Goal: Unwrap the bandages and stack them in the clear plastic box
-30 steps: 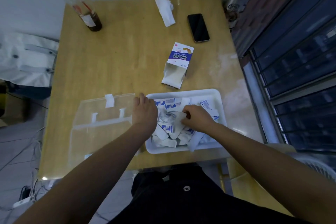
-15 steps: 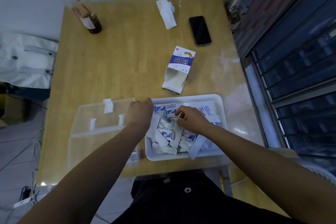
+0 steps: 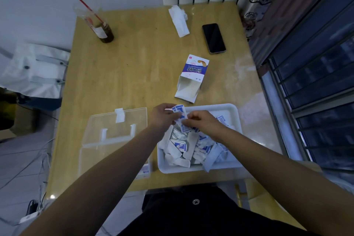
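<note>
Wooden table (image 3: 134, 74), left hand (image 3: 162, 116) and right hand (image 3: 204, 122) pinching one wrapped bandage (image 3: 179, 110), its length running near-to-far, above white tray (image 3: 232, 110)

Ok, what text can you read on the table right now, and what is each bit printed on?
"创口贴": big print on the open bandage carton, upside down from here.
"CHUANGKOUTIE": small line beside it, same carton.
Wrapped bandage held over the white tray: blue print, too small to read.
Wrappers in the tray: too small to read.
Drink cup label: blurred.
</note>
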Demonstrator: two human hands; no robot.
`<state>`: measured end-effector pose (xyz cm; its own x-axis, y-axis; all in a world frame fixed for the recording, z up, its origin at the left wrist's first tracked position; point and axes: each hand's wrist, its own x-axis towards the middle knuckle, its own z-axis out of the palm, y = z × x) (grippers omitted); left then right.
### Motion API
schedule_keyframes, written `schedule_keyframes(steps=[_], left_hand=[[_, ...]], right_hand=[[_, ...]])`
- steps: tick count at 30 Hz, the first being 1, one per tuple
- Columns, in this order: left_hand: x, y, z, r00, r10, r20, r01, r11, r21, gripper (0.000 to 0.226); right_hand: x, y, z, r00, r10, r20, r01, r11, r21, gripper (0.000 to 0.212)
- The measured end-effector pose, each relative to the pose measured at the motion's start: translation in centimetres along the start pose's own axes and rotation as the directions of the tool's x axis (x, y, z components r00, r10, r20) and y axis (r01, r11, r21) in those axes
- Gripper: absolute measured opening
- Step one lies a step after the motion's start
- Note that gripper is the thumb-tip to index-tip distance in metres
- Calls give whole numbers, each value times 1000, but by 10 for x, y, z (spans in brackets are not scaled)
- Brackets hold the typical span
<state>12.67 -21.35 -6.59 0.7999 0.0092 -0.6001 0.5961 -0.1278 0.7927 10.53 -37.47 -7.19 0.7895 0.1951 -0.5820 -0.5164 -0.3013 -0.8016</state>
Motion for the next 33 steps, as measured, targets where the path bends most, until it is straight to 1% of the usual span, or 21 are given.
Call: schedule_keyframes(steps=[2, 4, 5, 7, 9, 12, 16, 18, 20, 21, 22, 24, 26, 27, 30, 31, 33], left_hand=[[-4, -2, 5, 998, -60, -5, 58, 987, -149, 23], [-8, -4, 8, 991, -118, 64, 131, 953, -272, 9], [-11, -5, 10, 984, -142, 106, 167, 944, -286, 10], [-15, -9, 11, 976, -159, 149, 193, 949, -248, 17], [-18, -11, 12, 982, -147, 118, 171, 958, -229, 18], [-17, -10, 15, 988, -151, 19, 151, 954, -259, 21], [-15, -10, 19, 986, -161, -42, 143, 949, -280, 20], [-13, -10, 21, 984, -178, -16, 167, 946, -278, 16], [-12, -10, 24, 982, -187, 32, 188, 943, -275, 14], [-12, -10, 25, 982, -176, 64, 187, 947, -260, 14], [-12, -11, 26, 983, -152, 98, 171, 960, -221, 13], [-12, -15, 26, 987, -81, 139, 90, 994, -57, 11], [-11, -18, 26, 992, -14, 126, -2, 992, 125, 7], [-10, -19, 26, 993, 7, 115, -28, 983, 181, 6], [-9, -18, 24, 989, 56, 135, -90, 961, 261, 3], [-8, -18, 23, 985, 69, 155, -115, 943, 312, 4], [-8, -19, 22, 973, 79, 216, -168, 886, 432, 7]], right_hand=[[0, 6, 0, 999, 7, -36, -6, 1000, 24, 20], [1, 10, -2, 995, 35, -88, -25, 994, 107, 15], [0, 12, -3, 994, 45, -96, -31, 989, 143, 11], [-1, 15, -3, 995, 58, -84, -43, 986, 164, 13], [-1, 16, -2, 993, 78, -86, -60, 980, 190, 16], [-3, 13, -2, 991, 104, -90, -80, 968, 237, 15], [-5, 10, -4, 985, 130, -113, -105, 973, 207, 15], [-5, 9, -5, 990, 116, -81, -103, 984, 147, 15], [-7, 7, -7, 995, 94, -41, -93, 995, 27, 8], [-7, 7, -8, 996, 86, -32, -87, 995, -38, 3], [-6, 7, -9, 996, 80, -27, -83, 992, -97, 4], [-7, 5, -13, 996, 92, 10, -88, 976, -198, 13], [-9, 2, -16, 991, 118, 66, -96, 957, -275, 21], [-10, 0, -18, 989, 130, 71, -103, 948, -300, 19], [-14, -8, -23, 993, 121, -6, -117, 945, -307, 9], [-16, -10, -23, 993, 116, 6, -109, 944, -312, 9], [-21, -13, -21, 986, 136, 100, -96, 940, -327, 13]])
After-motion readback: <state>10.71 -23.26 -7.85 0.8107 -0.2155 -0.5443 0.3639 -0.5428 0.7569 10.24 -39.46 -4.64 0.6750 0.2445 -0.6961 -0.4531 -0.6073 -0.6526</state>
